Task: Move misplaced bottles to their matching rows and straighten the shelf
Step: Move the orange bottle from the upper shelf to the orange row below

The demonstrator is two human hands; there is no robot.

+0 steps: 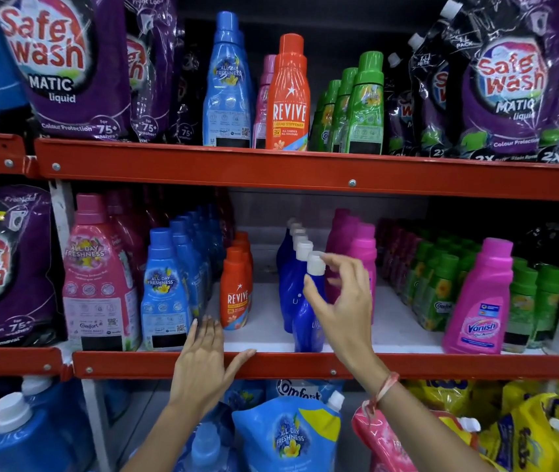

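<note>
The left hand (203, 356) is lying open on the red shelf edge (135, 364), near the orange bottle (235, 294). Bare white shelf (264, 335) is showing beside it. The right hand (343, 301) is pinching the cap (315, 264) of the front dark blue bottle (307, 332).

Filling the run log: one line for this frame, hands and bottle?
stage: straightening | left hand: open, at red shelf edge | right hand: at white cap of front blue bottle, grip unclear

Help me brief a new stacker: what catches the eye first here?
The right hand holds the front dark blue bottle by its white-capped neck, mid-shelf. The left hand lies flat at the red shelf edge. A pink Vanish bottle stands among the green bottles, at right.
</note>
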